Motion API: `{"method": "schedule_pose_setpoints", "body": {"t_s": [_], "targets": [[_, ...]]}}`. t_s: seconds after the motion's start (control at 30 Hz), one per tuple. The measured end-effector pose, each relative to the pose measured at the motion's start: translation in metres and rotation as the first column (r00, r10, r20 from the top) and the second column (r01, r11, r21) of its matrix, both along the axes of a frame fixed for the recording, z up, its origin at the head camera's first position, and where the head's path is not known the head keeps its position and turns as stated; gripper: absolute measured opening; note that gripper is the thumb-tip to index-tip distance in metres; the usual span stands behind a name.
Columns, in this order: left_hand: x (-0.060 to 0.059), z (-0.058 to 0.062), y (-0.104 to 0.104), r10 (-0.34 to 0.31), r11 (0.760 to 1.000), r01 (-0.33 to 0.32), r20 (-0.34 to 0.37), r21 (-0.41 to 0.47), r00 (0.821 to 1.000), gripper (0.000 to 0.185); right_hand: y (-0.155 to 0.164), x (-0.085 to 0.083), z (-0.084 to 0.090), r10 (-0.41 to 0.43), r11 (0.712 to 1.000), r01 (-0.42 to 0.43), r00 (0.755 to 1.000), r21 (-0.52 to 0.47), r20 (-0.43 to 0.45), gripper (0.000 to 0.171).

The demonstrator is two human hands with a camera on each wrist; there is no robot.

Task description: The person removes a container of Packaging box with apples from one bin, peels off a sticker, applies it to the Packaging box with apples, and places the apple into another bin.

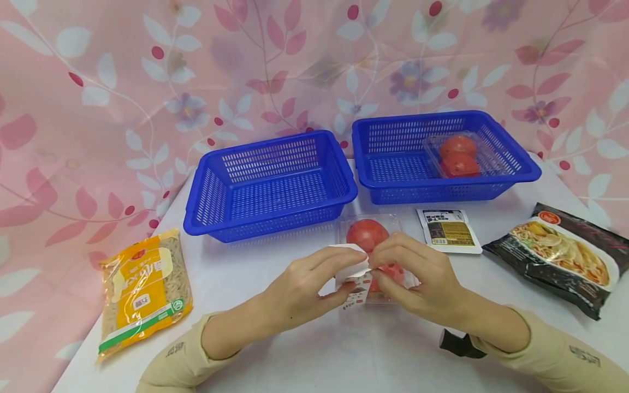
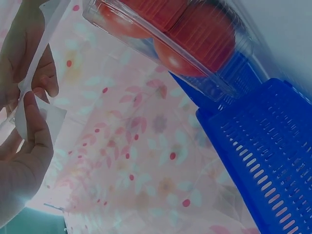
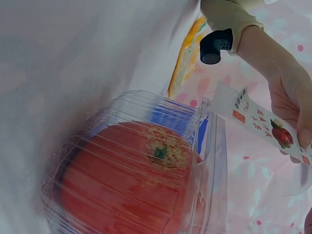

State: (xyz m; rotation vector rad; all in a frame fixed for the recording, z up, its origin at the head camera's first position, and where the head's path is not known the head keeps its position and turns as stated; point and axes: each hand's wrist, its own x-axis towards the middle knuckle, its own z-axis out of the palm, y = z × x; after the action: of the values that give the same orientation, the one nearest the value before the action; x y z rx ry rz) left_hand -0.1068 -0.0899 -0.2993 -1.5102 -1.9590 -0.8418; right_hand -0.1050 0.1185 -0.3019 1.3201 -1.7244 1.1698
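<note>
A printed paper label with a tomato picture and red characters is between my two hands. My left hand grips it between thumb and fingers. With its fingertips, my right hand pinches the label's right edge, where the white paper bends. The right wrist view shows the printed face of the label in the left hand. Under the hands lies a clear plastic box with red tomatoes inside, partly hidden by the hands and label.
Two blue baskets stand at the back, one left and one right. The right one holds another clear box of tomatoes. A yellow noodle packet lies left; a small sachet and black noodle packet lie right.
</note>
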Motion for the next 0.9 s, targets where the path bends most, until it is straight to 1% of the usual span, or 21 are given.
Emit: {"method": "schedule_pose_setpoints", "body": {"t_s": [0.2, 0.33, 0.43, 0.57, 0.63, 0.73, 0.8, 0.9], "targets": [[-0.002, -0.005, -0.004, 0.046, 0.999, -0.045, 0.040, -0.018, 0.998, 0.046, -0.002, 0.002, 0.005, 0.005, 1.000, -0.005, 0.999, -0.017, -0.034, 0.017], [-0.002, -0.008, -0.008, 0.075, 0.997, -0.072, 0.080, -0.040, 0.994, 0.043, -0.002, 0.005, 0.008, 0.018, 1.000, -0.019, 0.999, -0.024, -0.036, 0.018], [-0.003, -0.010, -0.011, 0.093, 0.995, -0.086, 0.119, -0.058, 0.989, 0.042, -0.001, 0.005, 0.011, 0.030, 0.999, -0.032, 0.999, -0.034, -0.034, 0.019], [-0.005, -0.013, -0.019, 0.122, 0.991, -0.111, 0.164, -0.074, 0.979, 0.041, 0.002, 0.002, 0.013, 0.012, 0.999, -0.013, 1.000, -0.043, -0.024, 0.020], [-0.006, -0.017, -0.022, 0.143, 0.988, -0.129, 0.193, -0.083, 0.971, 0.039, 0.004, 0.001, 0.011, -0.014, 0.999, 0.013, 1.000, -0.037, -0.008, 0.021], [-0.008, -0.023, -0.027, 0.169, 0.984, -0.147, 0.249, -0.103, 0.954, 0.036, 0.010, -0.003, 0.006, -0.058, 0.998, 0.058, 0.998, -0.007, 0.022, 0.021], [-0.012, -0.028, -0.031, 0.202, 0.976, -0.171, 0.279, -0.134, 0.939, 0.034, 0.013, -0.007, 0.002, -0.089, 0.996, 0.089, 0.995, 0.020, 0.042, 0.021], [-0.021, -0.037, -0.037, 0.256, 0.959, -0.200, 0.311, -0.200, 0.915, 0.031, 0.017, -0.012, -0.003, -0.136, 0.989, 0.131, 0.988, 0.065, 0.073, 0.022]]}}
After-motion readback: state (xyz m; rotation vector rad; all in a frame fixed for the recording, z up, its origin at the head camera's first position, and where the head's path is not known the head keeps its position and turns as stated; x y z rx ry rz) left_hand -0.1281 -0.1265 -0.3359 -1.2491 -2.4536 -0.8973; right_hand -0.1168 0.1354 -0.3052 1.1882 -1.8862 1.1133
